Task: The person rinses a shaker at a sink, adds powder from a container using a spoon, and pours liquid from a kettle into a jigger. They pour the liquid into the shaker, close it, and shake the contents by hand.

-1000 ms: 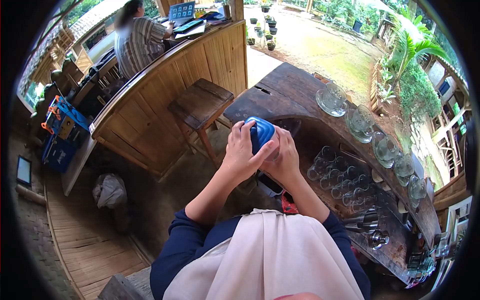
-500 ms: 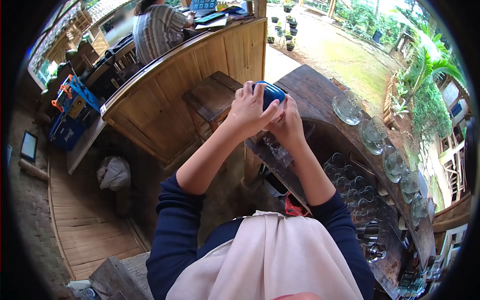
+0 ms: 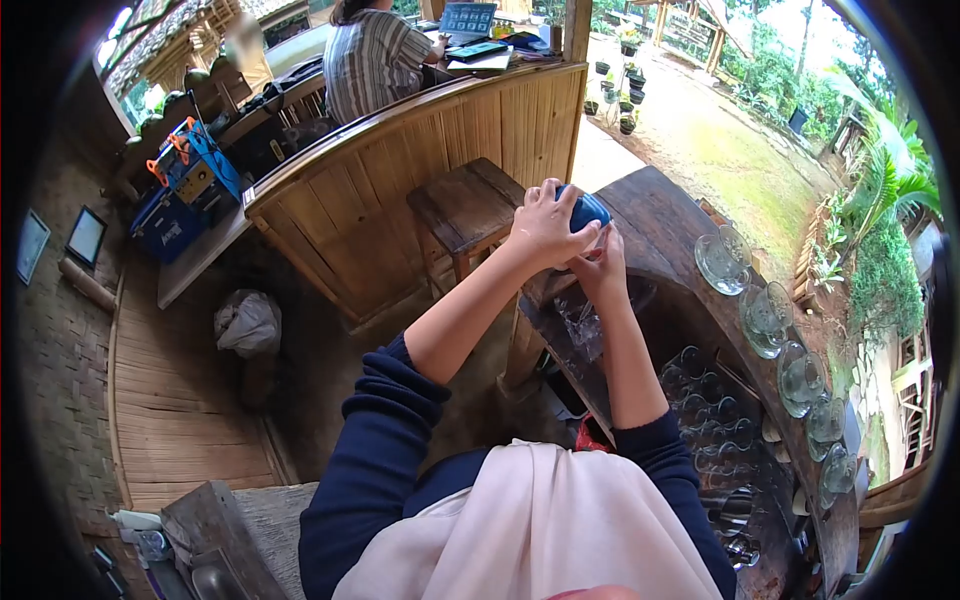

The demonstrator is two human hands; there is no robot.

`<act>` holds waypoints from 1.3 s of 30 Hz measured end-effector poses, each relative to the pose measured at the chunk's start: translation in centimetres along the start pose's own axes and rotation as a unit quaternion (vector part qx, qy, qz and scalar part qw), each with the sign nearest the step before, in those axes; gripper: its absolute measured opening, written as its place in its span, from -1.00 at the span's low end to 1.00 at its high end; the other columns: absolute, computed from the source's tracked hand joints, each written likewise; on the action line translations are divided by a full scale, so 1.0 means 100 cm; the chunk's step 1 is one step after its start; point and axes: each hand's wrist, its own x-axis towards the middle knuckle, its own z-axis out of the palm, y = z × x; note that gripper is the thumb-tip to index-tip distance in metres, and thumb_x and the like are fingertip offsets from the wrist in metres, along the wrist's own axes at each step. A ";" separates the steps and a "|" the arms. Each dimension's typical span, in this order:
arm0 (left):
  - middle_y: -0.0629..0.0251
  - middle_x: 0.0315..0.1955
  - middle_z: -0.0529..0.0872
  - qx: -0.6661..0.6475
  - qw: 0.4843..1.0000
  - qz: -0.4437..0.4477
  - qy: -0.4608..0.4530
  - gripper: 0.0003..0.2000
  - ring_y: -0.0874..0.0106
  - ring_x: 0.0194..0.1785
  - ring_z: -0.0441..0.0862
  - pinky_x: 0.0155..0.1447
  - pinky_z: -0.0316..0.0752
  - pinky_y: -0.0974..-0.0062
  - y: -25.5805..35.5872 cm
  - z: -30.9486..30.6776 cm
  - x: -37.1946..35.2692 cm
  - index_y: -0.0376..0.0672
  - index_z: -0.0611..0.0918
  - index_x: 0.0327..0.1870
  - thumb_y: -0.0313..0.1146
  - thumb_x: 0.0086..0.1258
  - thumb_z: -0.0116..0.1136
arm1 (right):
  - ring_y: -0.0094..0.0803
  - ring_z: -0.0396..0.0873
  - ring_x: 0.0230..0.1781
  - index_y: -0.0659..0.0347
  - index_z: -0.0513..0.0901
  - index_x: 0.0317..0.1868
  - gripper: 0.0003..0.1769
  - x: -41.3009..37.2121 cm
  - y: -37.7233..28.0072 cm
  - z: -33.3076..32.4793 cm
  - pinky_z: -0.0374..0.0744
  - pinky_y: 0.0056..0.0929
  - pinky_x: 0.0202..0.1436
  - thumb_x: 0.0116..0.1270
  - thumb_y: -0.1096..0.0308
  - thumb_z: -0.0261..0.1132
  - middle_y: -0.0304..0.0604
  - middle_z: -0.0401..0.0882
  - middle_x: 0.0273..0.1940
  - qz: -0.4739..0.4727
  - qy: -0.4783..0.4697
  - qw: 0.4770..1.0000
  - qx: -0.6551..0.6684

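A container with a blue lid [image 3: 590, 209] is held up in front of me, over the near end of the dark wooden counter [image 3: 655, 215]. My left hand [image 3: 547, 230] wraps over the lid from the left, its fingers on the far side and the thumb along the near edge. Below it, my right hand [image 3: 603, 270] grips the lower part of the container, fingers curled. Most of the body is hidden behind the hands. Clear plastic wrapping [image 3: 580, 325] lies on the shelf under my right wrist.
Glass cups on saucers [image 3: 722, 262] line the counter's outer edge, with rows of glasses [image 3: 700, 390] on the shelf below. A wooden stool [image 3: 468, 205] stands by the bamboo-panelled desk [image 3: 420, 160]. Beyond it sits a person in a striped shirt [image 3: 375, 65] at a laptop [image 3: 467, 22].
My view has shifted, so the surroundings appear further right and lower. Both hands remain on the container, with the right hand turned and less of the container's body showing.
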 end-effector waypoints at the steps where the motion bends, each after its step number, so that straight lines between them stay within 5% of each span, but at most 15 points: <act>1: -0.01 0.19 0.34 -0.017 1.000 -0.006 -0.007 -0.37 -0.03 0.27 0.28 0.31 0.26 0.09 0.000 0.000 0.001 -0.05 0.39 0.24 0.09 0.17 0.11 | -0.07 0.43 0.12 0.44 0.28 0.23 -0.05 -0.004 -0.004 -0.002 0.45 -0.28 0.17 -0.12 0.21 0.57 0.17 0.36 0.14 0.000 0.002 1.000 0.000; 4: 0.03 0.20 0.34 -0.019 0.999 -0.030 0.002 -0.35 -0.01 0.28 0.27 0.33 0.25 0.09 0.001 0.004 0.002 -0.04 0.39 0.23 0.09 0.14 0.16 | -0.22 0.50 0.02 0.43 0.34 0.21 -0.14 -0.016 -0.016 -0.011 0.50 -0.40 0.06 -0.01 0.16 0.52 0.14 0.38 0.13 0.042 0.031 0.997 -0.055; 9: 0.08 0.21 0.34 -0.052 0.998 -0.042 -0.001 -0.35 0.03 0.29 0.28 0.34 0.26 0.14 0.003 0.000 0.003 -0.03 0.41 0.22 0.07 0.12 0.20 | -0.47 0.51 -0.22 0.36 0.58 -0.02 -0.63 -0.034 -0.016 -0.022 0.47 -0.55 -0.16 0.37 0.20 0.16 -0.13 0.56 -0.11 0.052 0.050 0.988 0.134; 13: 0.07 0.19 0.37 -0.052 0.998 -0.039 -0.015 -0.38 0.04 0.26 0.31 0.32 0.29 0.19 0.002 -0.003 0.005 -0.07 0.44 0.19 0.08 0.14 0.21 | -0.56 0.46 -0.29 0.27 0.60 -0.19 -0.53 -0.046 -0.037 -0.037 0.33 -0.63 -0.32 0.45 0.15 -0.19 -0.18 0.59 -0.29 0.091 0.021 0.963 0.254; 17: 0.12 0.22 0.38 -0.024 0.997 -0.056 -0.038 -0.37 0.09 0.27 0.35 0.27 0.33 0.16 0.007 -0.011 0.005 -0.02 0.45 0.19 0.13 0.14 0.22 | -0.58 0.43 -0.35 0.18 0.43 -0.42 -0.61 -0.056 -0.042 -0.051 0.34 -0.64 -0.26 0.47 0.21 -0.22 -0.18 0.57 -0.34 0.059 -0.009 0.923 0.381; 20: 0.19 0.23 0.39 -0.018 0.998 -0.050 -0.038 -0.36 0.13 0.29 0.33 0.25 0.30 0.09 0.007 -0.009 0.003 -0.01 0.45 0.20 0.15 0.14 0.22 | -0.58 0.44 -0.34 0.20 0.44 -0.40 -0.63 -0.061 -0.051 -0.056 0.35 -0.63 -0.26 0.50 0.22 -0.16 -0.19 0.57 -0.33 0.040 -0.006 0.943 0.330; 23: 0.20 0.21 0.40 0.089 0.987 -0.005 0.134 -0.37 0.16 0.29 0.32 0.18 0.21 -0.03 0.010 0.001 -0.010 -0.02 0.45 0.18 0.15 0.15 0.20 | -0.57 0.44 -0.33 0.25 0.53 -0.32 -0.70 -0.067 -0.053 -0.060 0.40 -0.59 -0.22 0.50 0.26 -0.02 -0.20 0.57 -0.28 0.019 0.004 0.962 0.271; 26: 0.07 0.21 0.38 0.007 0.996 0.007 0.093 -0.42 0.14 0.28 0.31 0.14 0.22 -0.08 0.032 -0.014 -0.039 -0.06 0.45 0.12 0.14 0.19 0.17 | -0.53 0.46 -0.33 0.27 0.62 -0.25 -0.75 -0.070 -0.050 -0.063 0.43 -0.55 -0.20 0.46 0.30 0.08 -0.20 0.56 -0.28 -0.018 0.028 0.992 0.123; 27: 0.10 -0.07 0.57 -0.035 0.986 0.079 0.141 -0.57 0.26 -0.01 0.52 -0.03 0.38 0.16 0.032 -0.008 -0.051 -0.14 0.54 -0.08 0.06 0.28 0.13 | -0.49 0.47 -0.34 0.27 0.66 -0.21 -0.78 -0.072 -0.047 -0.064 0.44 -0.53 -0.20 0.44 0.33 0.12 -0.19 0.55 -0.29 -0.043 0.042 0.997 0.040; 28: 0.10 -0.07 0.57 -0.036 0.986 0.082 0.138 -0.57 0.26 -0.01 0.52 -0.03 0.38 0.16 0.034 -0.004 -0.063 -0.14 0.54 -0.08 0.06 0.28 0.13 | -0.49 0.47 -0.34 0.27 0.66 -0.21 -0.78 -0.073 -0.044 -0.066 0.44 -0.53 -0.20 0.44 0.33 0.12 -0.19 0.55 -0.29 -0.041 0.047 0.997 0.039; 29: 0.18 -0.24 0.60 -0.175 0.983 0.041 0.023 -0.63 0.34 -0.17 0.54 -0.13 0.41 0.31 0.036 0.000 -0.075 -0.18 0.56 -0.17 0.00 0.34 0.09 | -0.44 0.49 -0.36 0.25 0.68 -0.20 -0.79 -0.074 -0.040 -0.067 0.44 -0.52 -0.21 0.41 0.32 0.16 -0.16 0.54 -0.30 -0.098 0.059 0.993 -0.043; 32: 0.36 -0.58 0.57 -0.504 0.839 -0.023 -0.202 -0.64 0.56 -0.49 0.48 -0.34 0.41 0.62 0.026 0.040 -0.092 -0.26 0.60 -0.38 -0.15 0.49 -0.06 | -0.30 0.52 -0.40 0.23 0.68 -0.16 -0.81 -0.080 -0.029 -0.071 0.46 -0.49 -0.29 0.36 0.32 0.23 -0.10 0.51 -0.33 -0.174 0.080 0.973 -0.131; 33: 0.42 -0.50 0.58 -0.541 0.796 -0.063 -0.264 -0.65 0.62 -0.42 0.48 -0.28 0.41 0.66 0.023 0.046 -0.097 -0.21 0.63 -0.27 -0.15 0.54 -0.12 | -0.29 0.53 -0.39 0.25 0.68 -0.16 -0.82 -0.084 -0.033 -0.071 0.48 -0.46 -0.30 0.35 0.34 0.23 -0.09 0.52 -0.34 -0.152 0.063 0.982 -0.093; 39: 0.42 -0.39 0.62 -0.657 0.673 -0.206 -0.270 -0.67 0.60 -0.29 0.52 -0.19 0.39 0.64 0.022 0.081 -0.114 -0.19 0.61 -0.19 -0.11 0.53 -0.10 | -0.27 0.62 -0.34 0.32 0.66 -0.14 -0.83 -0.106 -0.032 -0.068 0.56 -0.46 -0.28 0.34 0.43 0.22 -0.05 0.61 -0.29 -0.121 0.024 0.991 -0.051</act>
